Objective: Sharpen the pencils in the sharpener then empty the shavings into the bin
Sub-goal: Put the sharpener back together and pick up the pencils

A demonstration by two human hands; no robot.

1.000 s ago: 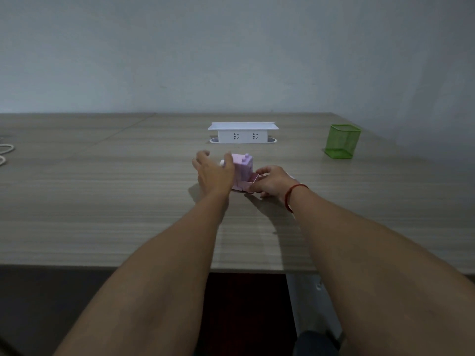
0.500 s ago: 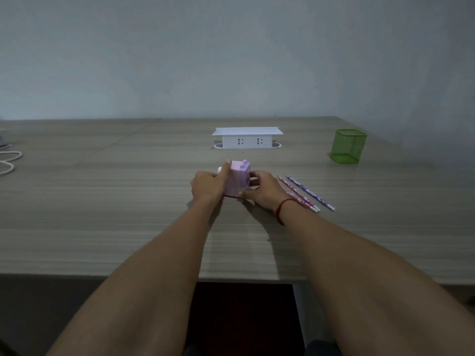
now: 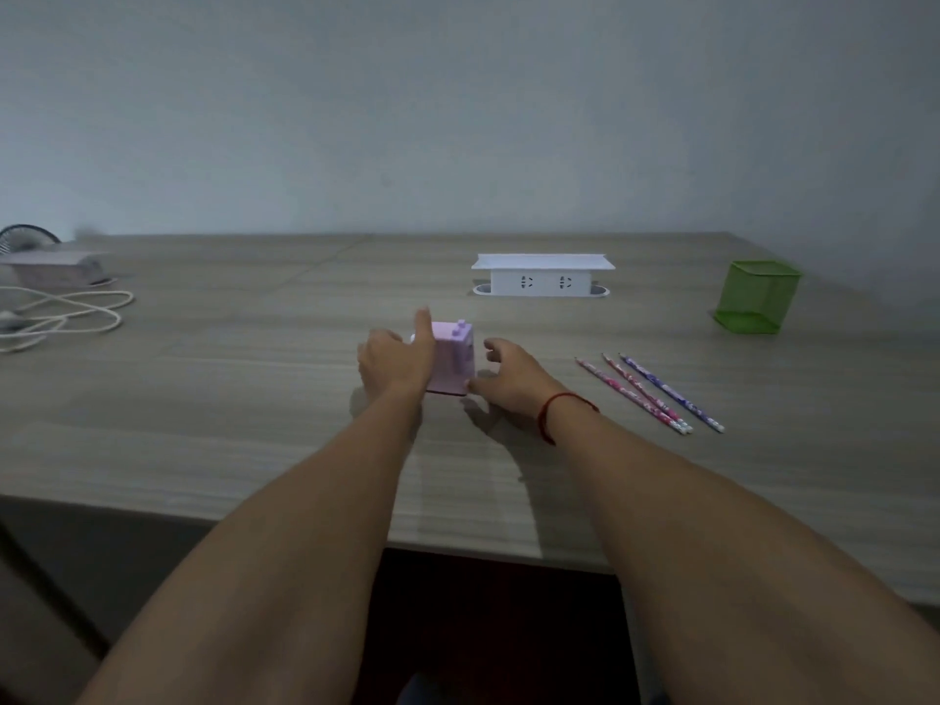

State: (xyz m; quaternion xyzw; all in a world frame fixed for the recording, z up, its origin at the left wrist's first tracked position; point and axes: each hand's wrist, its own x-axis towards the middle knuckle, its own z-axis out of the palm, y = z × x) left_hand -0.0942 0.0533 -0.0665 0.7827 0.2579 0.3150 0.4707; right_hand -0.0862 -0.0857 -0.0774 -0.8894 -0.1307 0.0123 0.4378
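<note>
the pink sharpener (image 3: pixel 451 359) is stood upright mid-desk (image 3: pixel 229 399). it is gripped on its left side by the left hand (image 3: pixel 394 361). the right hand (image 3: pixel 511 376) is held spread, thumb at the sharpener's base. three pencils (image 3: pixel 648 391) are laid to the right; a green bin (image 3: pixel 758 297) is placed beyond.

Sharpener: a pink sharpener (image 3: pixel 452 358) stood on the wooden table (image 3: pixel 254 399).
Left hand (image 3: pixel 394 361): gripped its left side.
Right hand (image 3: pixel 513 376): fingers spread, thumb at its base.
Pencils (image 3: pixel 648 391): three, lying right of the hands.
Bin (image 3: pixel 758 297): green, far right.
</note>
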